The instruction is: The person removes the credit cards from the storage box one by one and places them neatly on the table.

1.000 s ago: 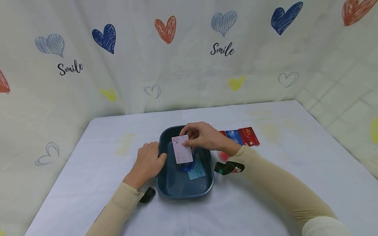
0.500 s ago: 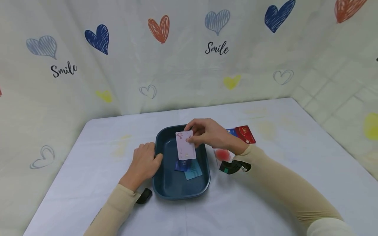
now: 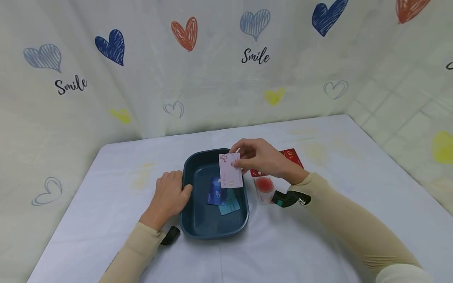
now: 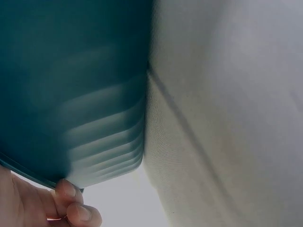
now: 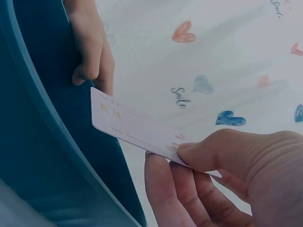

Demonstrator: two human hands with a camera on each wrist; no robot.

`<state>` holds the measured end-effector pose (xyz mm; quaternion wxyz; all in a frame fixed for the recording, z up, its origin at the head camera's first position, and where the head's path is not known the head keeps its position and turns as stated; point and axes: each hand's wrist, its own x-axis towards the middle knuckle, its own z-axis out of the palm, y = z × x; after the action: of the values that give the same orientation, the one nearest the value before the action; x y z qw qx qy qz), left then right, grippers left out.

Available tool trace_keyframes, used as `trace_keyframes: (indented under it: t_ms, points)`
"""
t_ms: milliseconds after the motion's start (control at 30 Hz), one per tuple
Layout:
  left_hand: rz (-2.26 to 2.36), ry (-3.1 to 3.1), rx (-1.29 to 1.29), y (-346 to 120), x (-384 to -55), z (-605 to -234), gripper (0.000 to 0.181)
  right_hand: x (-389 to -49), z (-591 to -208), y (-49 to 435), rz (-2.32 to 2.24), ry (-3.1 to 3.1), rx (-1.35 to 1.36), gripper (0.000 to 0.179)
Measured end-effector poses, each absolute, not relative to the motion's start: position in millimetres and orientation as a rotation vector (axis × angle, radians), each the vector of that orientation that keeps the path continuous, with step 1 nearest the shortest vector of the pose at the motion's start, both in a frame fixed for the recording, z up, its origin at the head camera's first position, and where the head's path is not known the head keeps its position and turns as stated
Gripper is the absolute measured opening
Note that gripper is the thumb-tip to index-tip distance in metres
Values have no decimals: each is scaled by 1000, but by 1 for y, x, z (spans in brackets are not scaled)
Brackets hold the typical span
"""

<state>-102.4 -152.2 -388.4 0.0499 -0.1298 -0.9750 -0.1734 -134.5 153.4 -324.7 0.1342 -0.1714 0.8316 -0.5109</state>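
In the head view, my right hand (image 3: pixel 260 158) pinches a pale pink VIP card (image 3: pixel 229 173) with a flower print, raised over the right side of a dark blue plastic tray (image 3: pixel 198 228). The right wrist view shows the thumb on top of the card and the fingers underneath. My left hand (image 3: pixel 170 194) grips the tray's left rim, its thumb at the inner side. On the tray floor, a dark blue VIP card (image 3: pixel 214 193) partly overlaps a light blue card (image 3: pixel 230 203); the pink card hides some of the dark blue one.
Right of the tray, red VIP cards (image 3: pixel 292 156) lie on the white tablecloth (image 3: pixel 141 259), partly behind my right hand. Nearer sits a white card with a red circle (image 3: pixel 264 185). A heart-patterned curtain (image 3: pixel 212 78) hangs behind the table.
My right hand has carried the pink card rightward over the tray, uncovering more of the dark blue card. The left hand keeps its grip on the rim. The head view has shifted slightly.
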Motion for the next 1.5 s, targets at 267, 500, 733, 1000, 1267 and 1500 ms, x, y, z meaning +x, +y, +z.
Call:
trace_keyframes:
  t_ms: [267, 500, 733, 1000, 1267, 1500]
  points:
    - [-515, -2962, -403, -153, -100, -388, 18, -132, -326, 171, -1479, 2435, -456, 33]
    - [-504, -2969, -401, -152, -100, -387, 19, -130, -327, 186, -1480, 2464, -437, 32]
    - [-486, -2992, -387, -152, -101, -386, 21, -128, -329, 203, -1498, 2461, -414, 29]
    - [-482, -2978, -394, -152, -100, -386, 19, -127, -336, 222, -1523, 2444, -365, 33]
    - [-479, -2984, -374, -153, -101, -386, 19, -125, -339, 234, -1500, 2456, -330, 35]
    - [-487, -2990, -384, -152, -101, -387, 20, -120, -346, 246, -1498, 2436, -291, 35]
